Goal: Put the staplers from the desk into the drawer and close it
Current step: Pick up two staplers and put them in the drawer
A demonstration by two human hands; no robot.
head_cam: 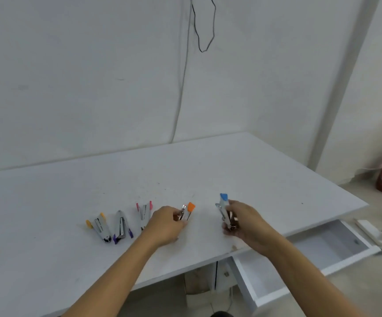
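Staplers, 5, small, metal with coloured plastic tips; likely light, stiff, slick on the metal. Best held across the body near the hinge.
- Blue (223, 208): right hand (242, 221) closed on it, above the worktop (242, 170).
- Orange (186, 211): left hand (166, 225) closing round it.
- Pink (144, 211), purple (121, 227), yellow (99, 226): lying left, loose.
- Drawer (309, 250): open, near right, looks empty.

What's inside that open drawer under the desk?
The drawer looks bare in the part that shows, no staplers yet. The right arm and the desk edge cover its near-left part, so that stays unknown.
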